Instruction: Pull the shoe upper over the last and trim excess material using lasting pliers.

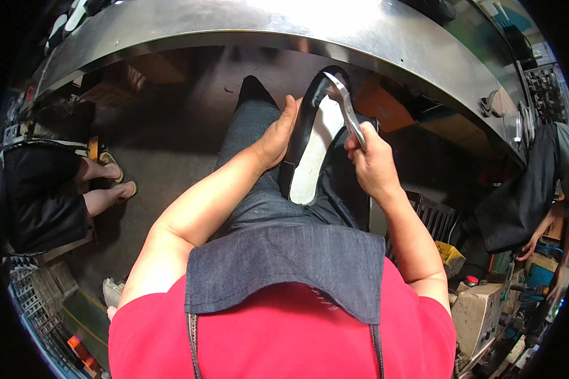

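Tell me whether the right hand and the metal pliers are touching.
Touching. The head view shows it: the right hand is closed around the lower end of the metal pliers, with no gap between them.

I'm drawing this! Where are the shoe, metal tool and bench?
Shoe [317,146], head view: on its white sole.
Metal tool [348,110], head view: on its middle.
Bench [246,18], head view: on its shiny top.

Red shirt [265,344], apparently denim apron [284,256].

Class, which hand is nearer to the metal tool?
Right. The right hand grips the metal tool; the left hand is left of it, at the shoe's left side.
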The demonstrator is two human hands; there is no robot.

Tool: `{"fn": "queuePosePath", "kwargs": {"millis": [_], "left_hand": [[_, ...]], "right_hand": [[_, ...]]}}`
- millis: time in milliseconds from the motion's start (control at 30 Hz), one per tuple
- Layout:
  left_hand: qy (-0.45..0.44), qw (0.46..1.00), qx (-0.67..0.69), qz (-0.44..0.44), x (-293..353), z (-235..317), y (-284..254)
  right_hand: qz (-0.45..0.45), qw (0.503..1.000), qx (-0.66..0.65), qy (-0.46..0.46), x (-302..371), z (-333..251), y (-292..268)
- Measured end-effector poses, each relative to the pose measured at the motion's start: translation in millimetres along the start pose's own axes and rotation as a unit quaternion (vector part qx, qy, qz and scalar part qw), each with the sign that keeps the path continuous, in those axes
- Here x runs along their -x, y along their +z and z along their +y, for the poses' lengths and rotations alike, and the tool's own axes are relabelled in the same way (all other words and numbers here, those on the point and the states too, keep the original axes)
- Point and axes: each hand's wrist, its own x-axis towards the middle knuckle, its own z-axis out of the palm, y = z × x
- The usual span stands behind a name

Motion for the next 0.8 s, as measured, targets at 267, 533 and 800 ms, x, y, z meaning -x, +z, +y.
{"fn": "queuePosePath", "kwargs": {"millis": [267,533,800], "left_hand": [[0.009,1.000,0.027,0.012,1,3,5],[-0.002,0.999,0.039,0.028,3,3,4],[-0.005,0.998,0.048,0.027,3,-1,0]], "right_hand": [[-0.039,0.998,-0.009,0.039,6,-5,0],[-0.052,0.996,0.068,0.013,6,-8,-2],[-0.088,0.994,0.064,0.025,14,-5,-1]]}}
